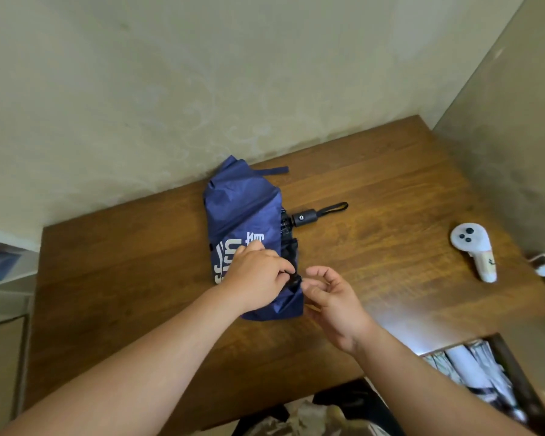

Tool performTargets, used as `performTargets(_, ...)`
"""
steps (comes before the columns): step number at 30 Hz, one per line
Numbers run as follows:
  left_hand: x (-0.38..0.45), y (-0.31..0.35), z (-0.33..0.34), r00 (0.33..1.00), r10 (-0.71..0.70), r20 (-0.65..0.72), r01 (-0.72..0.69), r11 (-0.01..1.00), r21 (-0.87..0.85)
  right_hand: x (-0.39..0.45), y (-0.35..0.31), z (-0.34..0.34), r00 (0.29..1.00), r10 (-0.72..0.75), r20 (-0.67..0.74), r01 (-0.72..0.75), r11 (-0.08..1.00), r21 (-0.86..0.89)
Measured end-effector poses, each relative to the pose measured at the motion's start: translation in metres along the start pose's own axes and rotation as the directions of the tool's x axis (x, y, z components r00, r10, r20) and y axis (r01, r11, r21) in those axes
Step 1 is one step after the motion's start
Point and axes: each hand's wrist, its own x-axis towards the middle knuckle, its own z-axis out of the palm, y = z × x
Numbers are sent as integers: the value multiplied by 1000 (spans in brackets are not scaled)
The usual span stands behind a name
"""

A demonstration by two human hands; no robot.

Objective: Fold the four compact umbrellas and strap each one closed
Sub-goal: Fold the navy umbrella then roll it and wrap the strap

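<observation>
Umbrella (244, 215) lies collapsed mid-desk (375, 190), canopy loose, strap (276, 170) trailing at far end; my left hand (258, 275) pinches dark rib tips; right hand (331, 294) beside, fingers loosely curled, empty; gather pleats evenly before rolling toward strap.

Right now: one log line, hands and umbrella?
left hand: pinching fold | right hand: open, beside | blue umbrella: collapsed on table, strap loose

A navy umbrella (243, 215) lies collapsed near the wooden table's (375, 184) far edge, handle (304, 217) pointing right, while the left hand (255, 275) presses its canopy and pinches a dark rib tip, the right hand (334, 297) curled just beside it, and a white controller (474, 250) lies near the right edge.
</observation>
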Motion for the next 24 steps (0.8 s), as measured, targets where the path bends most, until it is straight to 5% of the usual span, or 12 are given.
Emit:
performTargets(17, 3, 2, 7, 996, 34, -83, -36, 999, -20, -1, -10, -17, 998, -11, -62, 16, 997, 80)
performTargets(24, -5, -30, 2, 981, 100, -165, -69, 980, 184, -3, -5, -15, 998, 3, -70, -4, 1000, -15)
